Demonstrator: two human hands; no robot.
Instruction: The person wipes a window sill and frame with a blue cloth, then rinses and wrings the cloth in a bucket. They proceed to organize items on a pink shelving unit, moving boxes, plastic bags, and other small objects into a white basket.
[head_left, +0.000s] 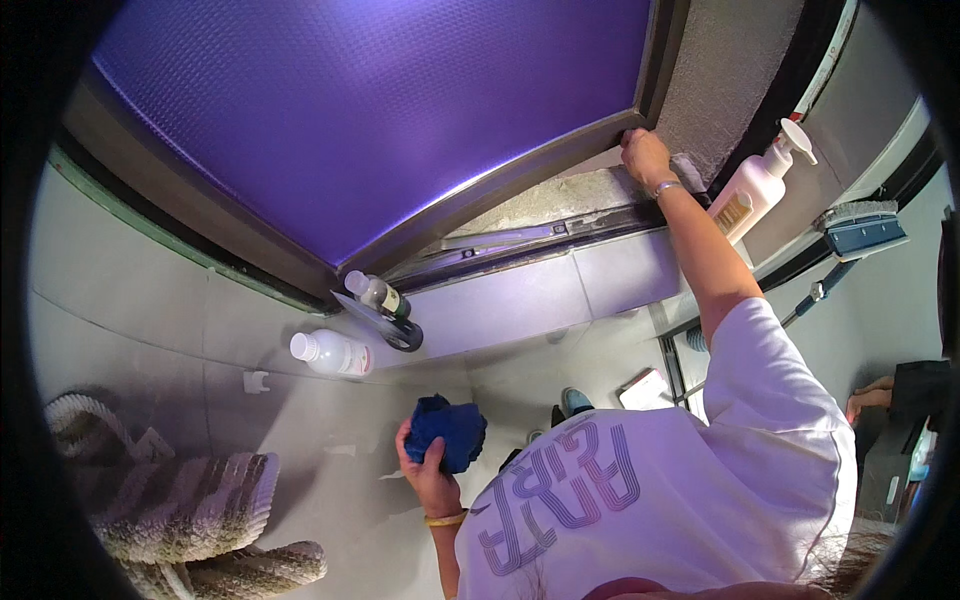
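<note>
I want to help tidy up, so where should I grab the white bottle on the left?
The white bottle: probably around its body, below the narrower cap, from the near side. It looks upright, and another bottle crowds its far side.

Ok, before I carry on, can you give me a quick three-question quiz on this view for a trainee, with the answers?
1. What is the left hand holding?
2. True or false: the right hand is wrapped around the pump bottle.
3. Fill in the blank: the yellow band is on the person's ___ wrist.

Key:
1. A crumpled blue cloth.
2. False; it is at the lower right corner of the dark frame around the purple panel.
3. Left.
</note>
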